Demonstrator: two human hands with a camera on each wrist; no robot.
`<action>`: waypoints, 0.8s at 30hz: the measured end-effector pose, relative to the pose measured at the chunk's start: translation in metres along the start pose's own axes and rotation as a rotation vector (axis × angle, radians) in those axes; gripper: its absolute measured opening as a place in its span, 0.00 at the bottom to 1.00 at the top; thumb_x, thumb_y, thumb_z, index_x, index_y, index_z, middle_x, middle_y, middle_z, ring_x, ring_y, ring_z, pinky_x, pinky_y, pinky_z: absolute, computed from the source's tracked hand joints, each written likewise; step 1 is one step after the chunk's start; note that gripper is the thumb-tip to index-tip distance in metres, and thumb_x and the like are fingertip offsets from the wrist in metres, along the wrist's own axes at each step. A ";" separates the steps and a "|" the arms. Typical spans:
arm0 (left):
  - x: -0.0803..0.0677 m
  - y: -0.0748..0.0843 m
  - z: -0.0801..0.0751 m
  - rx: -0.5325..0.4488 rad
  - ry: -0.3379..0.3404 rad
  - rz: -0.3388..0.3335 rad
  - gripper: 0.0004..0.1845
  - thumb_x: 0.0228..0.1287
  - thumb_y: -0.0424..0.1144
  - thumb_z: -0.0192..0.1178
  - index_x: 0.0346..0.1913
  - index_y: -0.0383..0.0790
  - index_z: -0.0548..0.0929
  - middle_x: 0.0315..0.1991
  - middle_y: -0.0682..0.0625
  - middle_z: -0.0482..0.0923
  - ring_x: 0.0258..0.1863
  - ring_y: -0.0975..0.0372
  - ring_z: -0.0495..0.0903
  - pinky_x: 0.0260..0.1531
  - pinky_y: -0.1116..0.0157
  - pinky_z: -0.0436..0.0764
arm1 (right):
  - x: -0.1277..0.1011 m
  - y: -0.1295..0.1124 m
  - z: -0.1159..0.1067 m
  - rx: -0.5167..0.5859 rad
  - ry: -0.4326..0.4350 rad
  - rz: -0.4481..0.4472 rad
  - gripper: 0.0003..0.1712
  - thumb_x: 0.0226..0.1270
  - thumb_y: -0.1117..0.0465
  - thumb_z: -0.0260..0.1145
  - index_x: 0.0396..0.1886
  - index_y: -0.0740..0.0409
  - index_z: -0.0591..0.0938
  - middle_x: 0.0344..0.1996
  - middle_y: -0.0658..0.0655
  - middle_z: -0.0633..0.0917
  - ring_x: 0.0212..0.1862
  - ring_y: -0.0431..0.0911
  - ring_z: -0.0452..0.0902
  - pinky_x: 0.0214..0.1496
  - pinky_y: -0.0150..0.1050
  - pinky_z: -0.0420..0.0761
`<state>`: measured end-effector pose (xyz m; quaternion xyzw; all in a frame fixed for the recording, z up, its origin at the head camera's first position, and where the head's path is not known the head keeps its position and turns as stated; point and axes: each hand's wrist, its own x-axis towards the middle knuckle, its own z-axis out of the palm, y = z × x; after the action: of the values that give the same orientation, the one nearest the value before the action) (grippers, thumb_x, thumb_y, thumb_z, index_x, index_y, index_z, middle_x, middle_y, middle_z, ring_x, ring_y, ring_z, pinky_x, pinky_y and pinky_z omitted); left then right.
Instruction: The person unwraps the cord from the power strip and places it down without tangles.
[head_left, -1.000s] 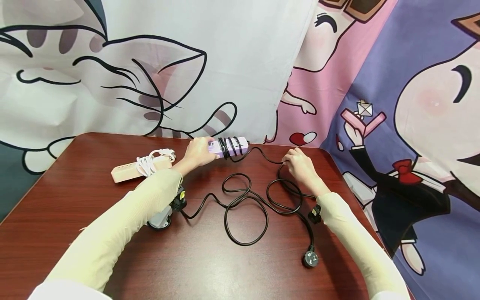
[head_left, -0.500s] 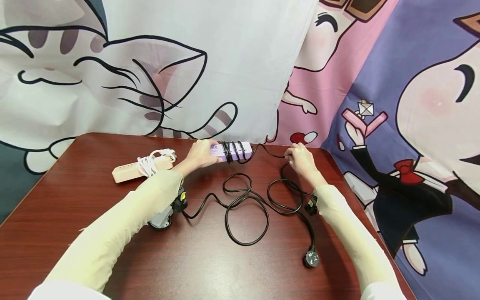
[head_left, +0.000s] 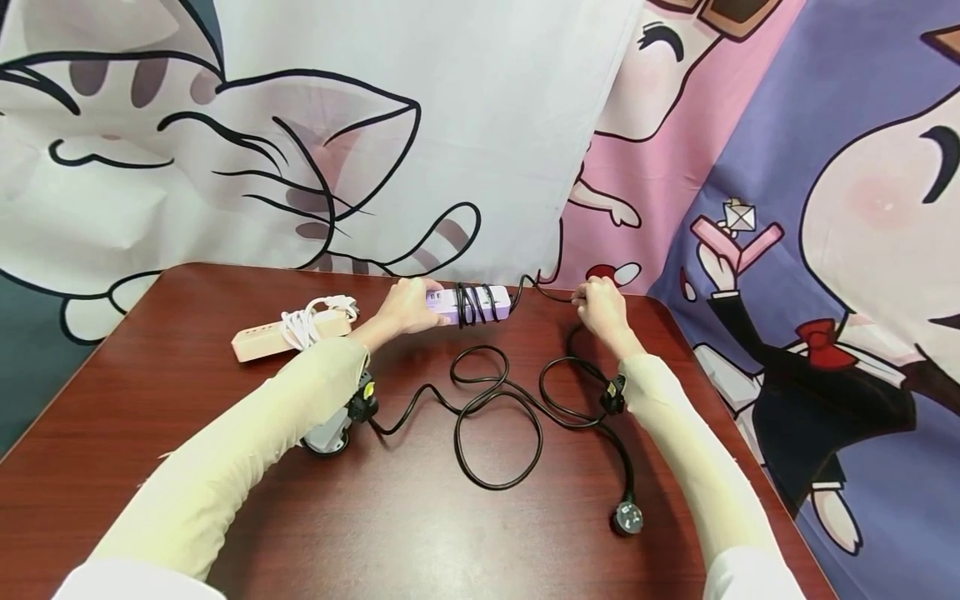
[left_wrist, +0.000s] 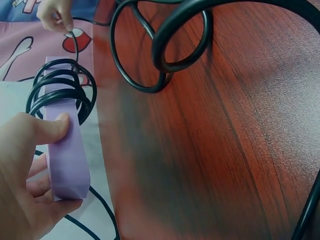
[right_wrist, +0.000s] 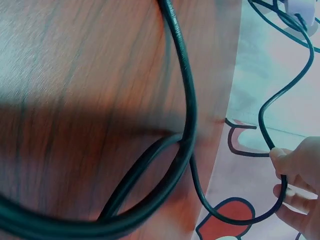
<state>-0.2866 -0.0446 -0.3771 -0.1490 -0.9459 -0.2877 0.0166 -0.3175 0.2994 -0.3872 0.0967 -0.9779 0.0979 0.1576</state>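
My left hand [head_left: 405,307] grips one end of a purple power strip [head_left: 480,303] held at the table's far edge; the strip [left_wrist: 64,150] has several turns of black cord wound round its middle. My right hand [head_left: 600,305] pinches the black cord [head_left: 555,295] a short way right of the strip, and the right wrist view shows the cord [right_wrist: 280,175] running through its fingers. The rest of the cord [head_left: 498,417] lies in loose loops on the table and ends in a black plug [head_left: 627,518] near the front right.
A pink power strip [head_left: 288,333] with a white cord bundled on it lies at the far left of the dark red wooden table [head_left: 150,400]. Cartoon-printed fabric [head_left: 450,125] hangs behind the table. The right table edge [head_left: 720,392] is close to my right arm.
Both hands have moved farther from me towards the back edge. The purple strip has shifted right and the cord between strip and right hand is drawn up tighter.
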 end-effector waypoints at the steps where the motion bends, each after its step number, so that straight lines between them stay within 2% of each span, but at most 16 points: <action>1: 0.000 0.000 0.001 0.001 -0.006 -0.001 0.31 0.48 0.45 0.72 0.57 0.37 0.79 0.47 0.41 0.82 0.42 0.52 0.78 0.44 0.57 0.76 | 0.001 -0.001 0.000 0.008 0.003 0.006 0.06 0.57 0.67 0.66 0.33 0.61 0.87 0.37 0.63 0.83 0.47 0.59 0.75 0.48 0.55 0.76; 6: 0.000 0.001 0.003 -0.005 -0.026 -0.002 0.31 0.48 0.44 0.72 0.57 0.37 0.79 0.47 0.40 0.82 0.44 0.52 0.79 0.45 0.57 0.77 | 0.006 -0.003 -0.001 0.021 0.004 0.029 0.06 0.56 0.67 0.66 0.33 0.61 0.88 0.36 0.63 0.83 0.47 0.60 0.75 0.49 0.55 0.76; 13: 0.001 0.002 0.004 0.018 -0.047 0.030 0.30 0.48 0.45 0.73 0.56 0.37 0.80 0.47 0.40 0.82 0.42 0.51 0.79 0.44 0.56 0.77 | 0.017 -0.008 -0.004 0.016 0.011 0.106 0.08 0.57 0.64 0.66 0.35 0.59 0.88 0.39 0.63 0.85 0.49 0.61 0.77 0.49 0.57 0.76; 19: 0.002 0.002 0.004 0.032 -0.073 0.039 0.29 0.49 0.44 0.72 0.55 0.36 0.80 0.47 0.41 0.83 0.42 0.53 0.79 0.43 0.57 0.77 | 0.021 -0.013 -0.008 0.030 0.070 0.134 0.08 0.58 0.63 0.66 0.36 0.56 0.89 0.38 0.61 0.85 0.48 0.60 0.79 0.47 0.57 0.77; 24: 0.000 -0.001 0.001 0.022 -0.072 0.076 0.25 0.46 0.43 0.73 0.48 0.35 0.83 0.42 0.43 0.84 0.42 0.53 0.79 0.45 0.58 0.76 | 0.020 -0.015 -0.011 0.053 0.152 0.127 0.07 0.60 0.61 0.67 0.35 0.55 0.89 0.35 0.59 0.85 0.44 0.59 0.81 0.45 0.56 0.77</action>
<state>-0.2870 -0.0445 -0.3788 -0.1948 -0.9426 -0.2710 -0.0049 -0.3294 0.2838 -0.3684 0.0310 -0.9642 0.1406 0.2224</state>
